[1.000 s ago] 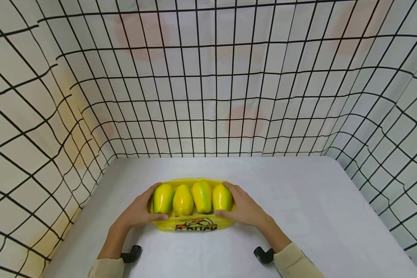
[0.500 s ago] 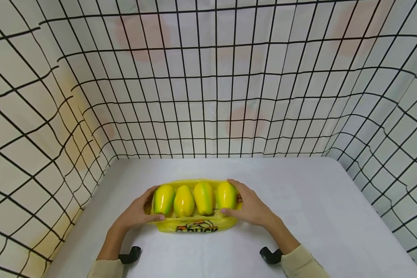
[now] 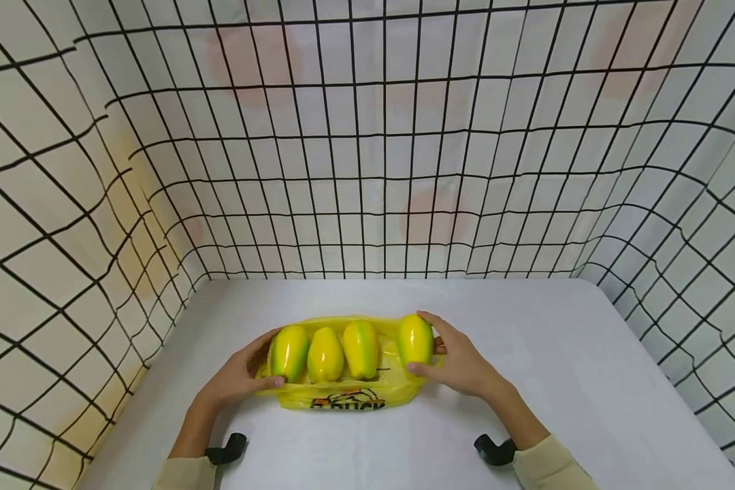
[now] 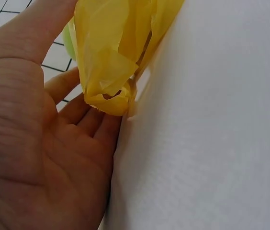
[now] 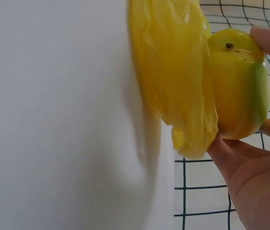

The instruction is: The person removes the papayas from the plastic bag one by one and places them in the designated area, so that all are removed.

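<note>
Glossy yellow-green mangoes stand in a row on a yellow plastic bag [image 3: 367, 395] with black "DUCK" lettering. My right hand [image 3: 462, 357] grips the rightmost mango [image 3: 415, 339] between thumb and fingers, over the bag's right end. In the right wrist view this mango [image 5: 240, 91] sits beside the hanging bag edge [image 5: 187, 81]. At the bag's left end, my left hand [image 3: 239, 373] curls round the bag and the leftmost mango [image 3: 290, 352], thumb in front, fingers behind. The left wrist view shows crumpled bag plastic [image 4: 106, 62] against those fingers [image 4: 89, 120]. Two more mangoes [image 3: 326, 355] lie between the hands.
The white table [image 3: 527, 354] carries the bag near its middle. Black grid netting [image 3: 380, 156] over white walls encloses the back and both sides. A dark curved piece [image 3: 228, 449] is worn at the left wrist, and another [image 3: 495, 450] at the right.
My right hand has moved right and slightly up with the rightmost mango, widening the gap to its neighbour. The bag's right end has stretched outward. My left hand has shifted only slightly left.
</note>
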Action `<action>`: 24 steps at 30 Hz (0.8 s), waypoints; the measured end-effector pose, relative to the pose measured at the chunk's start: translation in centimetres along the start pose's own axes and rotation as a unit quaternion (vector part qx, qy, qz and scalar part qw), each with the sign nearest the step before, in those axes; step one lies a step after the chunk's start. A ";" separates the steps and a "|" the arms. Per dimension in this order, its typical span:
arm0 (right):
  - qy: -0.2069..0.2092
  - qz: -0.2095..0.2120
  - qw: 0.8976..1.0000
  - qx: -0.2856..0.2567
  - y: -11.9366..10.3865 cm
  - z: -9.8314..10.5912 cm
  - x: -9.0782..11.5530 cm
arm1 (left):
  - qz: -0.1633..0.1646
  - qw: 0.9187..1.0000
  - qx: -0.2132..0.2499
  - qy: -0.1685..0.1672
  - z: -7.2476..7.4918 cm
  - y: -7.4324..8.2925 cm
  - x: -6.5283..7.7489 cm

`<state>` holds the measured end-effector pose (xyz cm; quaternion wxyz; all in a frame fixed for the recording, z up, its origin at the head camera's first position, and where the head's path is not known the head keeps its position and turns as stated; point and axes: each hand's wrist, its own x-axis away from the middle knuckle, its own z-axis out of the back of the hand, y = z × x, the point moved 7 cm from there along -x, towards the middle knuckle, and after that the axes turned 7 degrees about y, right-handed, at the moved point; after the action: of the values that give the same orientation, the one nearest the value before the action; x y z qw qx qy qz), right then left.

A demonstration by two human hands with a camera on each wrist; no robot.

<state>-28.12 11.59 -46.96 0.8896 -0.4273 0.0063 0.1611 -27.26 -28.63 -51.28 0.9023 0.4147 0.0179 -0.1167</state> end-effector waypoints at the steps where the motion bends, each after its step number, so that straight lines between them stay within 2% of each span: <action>1: 0.001 -0.001 1.000 0.001 0.1 0.2 0.0 | -0.003 1.000 0.003 0.001 0.0 0.0 0.0; 13: 0.027 -0.010 0.999 0.016 2.1 3.1 0.9 | -0.006 1.000 0.008 0.006 0.1 -0.1 0.0; 24: 0.044 -0.031 0.998 0.029 5.0 5.3 2.0 | -0.014 1.000 0.018 0.003 -0.1 0.1 0.1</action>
<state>-28.38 19.07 -47.67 0.9049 -0.4084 0.0370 0.1139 -27.17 -28.52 -51.27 0.8928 0.4310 0.0240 -0.1287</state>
